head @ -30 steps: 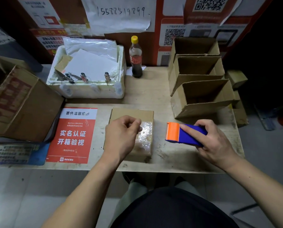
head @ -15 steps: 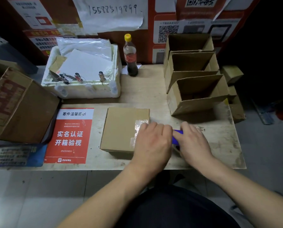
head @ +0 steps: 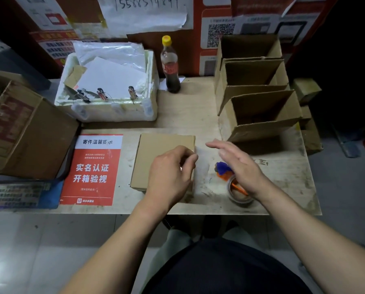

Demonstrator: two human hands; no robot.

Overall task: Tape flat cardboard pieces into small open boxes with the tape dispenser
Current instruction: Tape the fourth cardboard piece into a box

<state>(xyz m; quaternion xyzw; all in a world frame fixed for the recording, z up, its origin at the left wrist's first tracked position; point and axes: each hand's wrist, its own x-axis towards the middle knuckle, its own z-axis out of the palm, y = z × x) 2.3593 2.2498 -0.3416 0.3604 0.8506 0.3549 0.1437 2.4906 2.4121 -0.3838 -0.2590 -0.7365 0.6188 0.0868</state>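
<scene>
A small brown cardboard box (head: 156, 153) lies flat in the middle of the table (head: 198, 115). My left hand (head: 171, 172) lies on its right half, with the fingers curled round the right edge. The blue and orange tape dispenser (head: 225, 171) with its tape roll (head: 238, 196) lies on the table just right of the box. Above it hovers my right hand (head: 238, 162), fingers stretched out and holding nothing. Three taped open boxes (head: 264, 111) stand in a row at the back right.
A white foam box (head: 113, 111) of papers and a cola bottle (head: 170, 64) stand at the back. A large carton (head: 24, 132) fills the left side, beside a red notice sheet (head: 94, 168). Small boxes (head: 306, 90) sit beyond the table's right edge.
My right hand has let go of the tape dispenser, which now lies on the table, and has risen above it. My left hand has shifted left onto the box.
</scene>
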